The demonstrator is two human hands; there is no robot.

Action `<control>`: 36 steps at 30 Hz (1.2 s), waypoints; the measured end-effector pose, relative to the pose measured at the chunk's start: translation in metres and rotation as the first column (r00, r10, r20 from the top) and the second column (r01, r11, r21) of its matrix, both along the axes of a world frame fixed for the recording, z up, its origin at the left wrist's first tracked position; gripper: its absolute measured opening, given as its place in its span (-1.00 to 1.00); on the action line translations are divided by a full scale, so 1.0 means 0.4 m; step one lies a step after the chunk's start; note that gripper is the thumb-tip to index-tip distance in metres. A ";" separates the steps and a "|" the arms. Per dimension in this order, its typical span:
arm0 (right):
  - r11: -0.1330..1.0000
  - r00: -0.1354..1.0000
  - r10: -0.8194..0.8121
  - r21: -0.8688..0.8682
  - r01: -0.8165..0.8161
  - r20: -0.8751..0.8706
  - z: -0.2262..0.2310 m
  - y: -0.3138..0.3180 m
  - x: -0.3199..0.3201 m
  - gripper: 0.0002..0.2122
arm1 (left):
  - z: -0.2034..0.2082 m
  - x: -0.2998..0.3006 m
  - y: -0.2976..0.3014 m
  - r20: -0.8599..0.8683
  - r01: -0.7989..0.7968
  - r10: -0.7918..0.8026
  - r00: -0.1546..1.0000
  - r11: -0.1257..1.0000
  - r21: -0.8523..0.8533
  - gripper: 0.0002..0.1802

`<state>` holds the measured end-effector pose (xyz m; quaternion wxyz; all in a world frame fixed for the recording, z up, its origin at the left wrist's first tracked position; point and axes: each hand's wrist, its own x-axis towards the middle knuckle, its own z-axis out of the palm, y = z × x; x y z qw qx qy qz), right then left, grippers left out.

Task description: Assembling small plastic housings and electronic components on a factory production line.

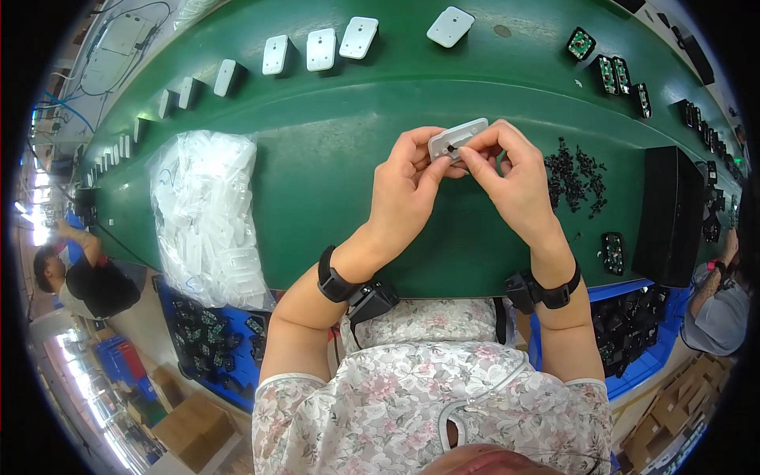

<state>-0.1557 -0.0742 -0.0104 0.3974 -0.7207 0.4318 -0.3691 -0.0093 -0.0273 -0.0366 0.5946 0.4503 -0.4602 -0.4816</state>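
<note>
A small white plastic cover (473,130) with rounded corners is held up over the green bench, tilted. My left hand (396,190) grips its left end, the thumb in front and the fingers behind. On the cover's near face sits a small black part (451,148), right by both thumb tips. My right hand (518,186) has closed on the cover's right side, its thumb pressing beside the black part. Whether anything else lies within the right fingers is hidden. Just right of that hand, many small black parts (576,176) lie loose in a pile.
A clear bag (207,218) of white covers lies left. White housings (321,50) line the far side. Black housings with green circuit boards (607,75) stand far right. A black box (669,218) and one board unit (613,253) sit right. Blue bins (641,372) flank my lap.
</note>
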 end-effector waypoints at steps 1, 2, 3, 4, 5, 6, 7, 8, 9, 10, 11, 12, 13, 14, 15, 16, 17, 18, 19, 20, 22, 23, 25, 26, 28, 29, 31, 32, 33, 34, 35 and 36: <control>1.000 1.000 0.000 0.000 0.000 0.000 0.000 0.000 0.001 -0.92 | 0.000 0.001 0.001 -0.001 0.000 0.000 1.000 1.000 0.002 -0.76; 1.000 1.000 -0.001 0.010 0.001 0.003 0.000 0.000 0.002 -0.92 | 0.000 0.000 0.002 -0.001 0.000 0.000 1.000 1.000 0.002 -0.76; 1.000 1.000 -0.001 0.021 0.001 0.006 0.000 0.000 0.002 -0.92 | -0.002 0.000 0.004 -0.001 -0.011 0.011 1.000 1.000 -0.021 -0.77; 1.000 1.000 -0.001 0.021 0.001 0.006 -0.003 0.001 0.005 -0.92 | -0.005 0.000 0.005 -0.002 -0.023 0.023 1.000 0.999 -0.044 -0.79; 0.999 0.999 0.005 0.037 -0.007 0.037 -0.008 0.003 0.008 -0.92 | -0.010 0.002 0.006 -0.001 -0.023 0.023 1.000 0.999 -0.044 -0.79; 0.998 0.998 0.011 0.053 -0.015 0.069 -0.012 0.005 0.012 -0.92 | -0.015 0.004 0.006 0.071 -0.048 0.054 0.996 0.996 -0.076 -0.80; 0.999 0.998 0.010 0.053 -0.014 0.069 -0.015 0.009 0.014 -0.92 | -0.016 0.005 0.005 0.140 -0.070 0.085 0.986 0.992 -0.109 -0.81; 0.999 0.998 0.007 0.052 -0.010 0.055 -0.016 0.015 0.017 -0.92 | -0.013 0.006 0.005 0.140 -0.069 0.084 0.987 0.992 -0.109 -0.81; 0.999 0.999 0.003 0.051 -0.005 0.040 -0.017 0.018 0.017 -0.92 | -0.005 0.008 0.005 0.215 -0.080 0.104 0.971 0.990 -0.119 -0.83; 0.999 0.999 0.004 0.051 -0.006 0.041 -0.020 0.016 0.015 -0.92 | -0.002 0.009 0.005 0.289 -0.092 0.126 0.949 0.987 -0.128 -0.85; 0.998 1.000 0.018 -0.057 -0.020 -0.024 -0.022 0.014 0.010 -0.91 | -0.004 0.010 0.002 0.290 -0.092 0.126 0.949 0.988 -0.128 -0.85; 0.986 0.996 0.025 -0.163 -0.040 -0.091 -0.024 0.011 0.005 -0.90 | -0.008 0.011 -0.004 0.200 -0.080 0.097 0.975 0.992 -0.094 -0.85; 0.986 0.996 0.028 -0.163 -0.043 -0.088 -0.014 0.009 0.003 -0.90 | -0.010 0.015 -0.004 0.109 -0.068 0.074 0.991 0.996 -0.062 -0.86; 0.981 0.998 -0.037 -0.192 0.025 -0.059 0.004 0.006 0.000 -0.88 | -0.007 0.019 -0.001 0.111 -0.070 0.077 0.991 0.996 -0.063 -0.86; 0.971 0.994 -0.102 -0.218 0.094 -0.028 0.013 0.005 0.001 -0.86 | -0.001 0.023 0.001 0.082 -0.058 0.061 0.995 0.997 -0.046 -0.86; 0.976 0.994 -0.104 -0.188 0.109 0.036 0.009 0.001 -0.001 -0.81 | 0.004 0.021 0.001 0.049 -0.040 0.041 0.998 0.999 -0.030 -0.86; 0.976 0.994 -0.106 -0.189 0.111 0.034 0.002 -0.003 -0.004 -0.81 | 0.007 0.019 0.001 0.048 -0.038 0.040 0.998 0.999 -0.030 -0.86; 0.987 0.999 -0.034 -0.154 0.034 -0.001 -0.005 -0.008 -0.009 -0.79 | 0.008 0.016 0.003 0.039 -0.022 0.023 0.999 1.000 -0.022 -0.86; 0.992 0.999 0.032 -0.118 -0.037 -0.036 -0.006 -0.010 -0.015 -0.77 | 0.010 0.012 0.002 0.029 0.000 0.000 1.000 1.000 -0.014 -0.86; 0.992 0.999 0.024 -0.119 -0.029 -0.041 -0.003 -0.010 -0.018 -0.77 | 0.010 0.010 0.001 0.024 0.008 -0.008 1.000 1.000 -0.016 -0.86; 0.996 0.994 0.076 -0.048 -0.080 -0.079 0.001 -0.007 -0.020 -0.80 | 0.007 0.012 0.001 0.036 0.005 -0.005 0.999 1.000 -0.017 -0.85; 0.997 0.994 0.063 -0.048 -0.068 -0.086 0.001 -0.008 -0.022 -0.80 | 0.006 0.013 0.001 0.029 0.017 -0.017 0.999 1.000 -0.019 -0.85; 0.989 0.996 0.079 0.129 -0.072 -0.047 0.002 -0.011 -0.023 -0.82 | 0.009 0.017 0.004 0.101 0.034 -0.034 0.994 0.999 0.002 -0.84; 0.993 0.995 0.093 0.082 -0.089 -0.047 -0.006 -0.015 -0.021 -0.85 | 0.003 0.019 0.005 0.128 0.035 -0.035 0.991 0.999 0.003 -0.84; 0.997 0.990 0.072 -0.028 -0.076 -0.118 -0.003 -0.013 -0.018 -0.85 | -0.005 0.020 0.000 0.104 0.049 -0.052 0.993 0.998 0.027 -0.84; 0.987 0.981 0.057 -0.135 -0.083 -0.183 -0.001 -0.011 -0.015 -0.85 | -0.005 0.023 -0.003 0.087 0.051 -0.056 0.995 0.997 0.053 -0.83; 0.985 0.985 0.029 -0.165 -0.058 -0.169 -0.006 -0.009 -0.011 -0.85 | 0.010 0.035 -0.008 0.084 0.091 -0.096 0.992 0.993 0.069 -0.76; 0.996 0.992 0.048 -0.070 -0.057 -0.119 -0.011 -0.015 -0.011 -0.84 | 0.019 0.039 -0.010 0.003 0.116 -0.117 0.993 0.988 0.100 -0.71; 0.998 0.996 0.063 0.024 -0.062 -0.065 -0.017 -0.021 -0.013 -0.83 | 0.026 0.043 -0.013 -0.078 0.143 -0.134 0.988 0.981 0.128 -0.66; 0.999 0.996 0.053 0.013 -0.053 -0.069 -0.022 -0.029 -0.015 -0.83 | 0.026 0.046 -0.020 -0.078 0.137 -0.126 0.989 0.978 0.155 -0.67; 0.989 0.995 0.088 0.119 -0.092 0.039 -0.029 -0.038 -0.017 -0.82 | 0.020 0.054 -0.027 -0.080 0.146 -0.135 0.988 0.979 0.142 -0.67; 0.965 0.983 0.111 0.219 -0.142 0.150 -0.029 -0.050 -0.019 -0.80 | 0.010 0.065 -0.032 -0.085 0.119 -0.107 0.991 0.983 0.143 -0.71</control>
